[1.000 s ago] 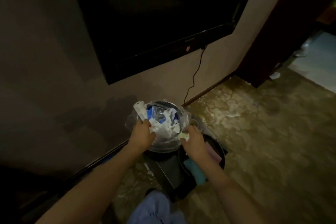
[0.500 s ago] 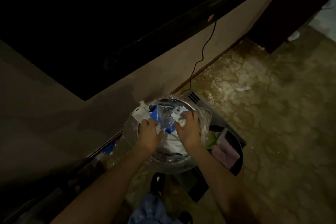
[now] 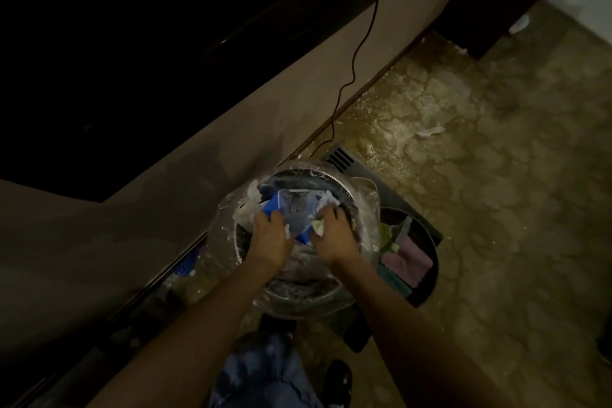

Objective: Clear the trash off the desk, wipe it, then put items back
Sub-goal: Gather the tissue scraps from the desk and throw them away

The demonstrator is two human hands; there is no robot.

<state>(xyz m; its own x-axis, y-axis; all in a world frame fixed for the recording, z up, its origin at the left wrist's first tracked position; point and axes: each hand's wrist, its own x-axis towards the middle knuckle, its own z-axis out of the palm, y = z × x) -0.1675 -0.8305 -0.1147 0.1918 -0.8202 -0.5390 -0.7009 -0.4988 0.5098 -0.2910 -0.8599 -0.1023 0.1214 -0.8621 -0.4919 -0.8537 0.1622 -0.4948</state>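
Pushing down into the trash bin [image 3: 299,295], both hands sit on a pile of trash [image 3: 293,209] made of white paper, blue scraps and clear plastic. The left hand [image 3: 270,237] has its fingers bent down over the paper and blue bits. The right hand [image 3: 334,235] holds a small pale wad in curled fingers. A clear bag lines the round bin, which stands on the floor [image 3: 480,209] near the wall. Just right of it is a dark tub [image 3: 427,275] with a pink cloth [image 3: 409,260] inside. A black cord [image 3: 351,69] hangs down the wall on the far side.
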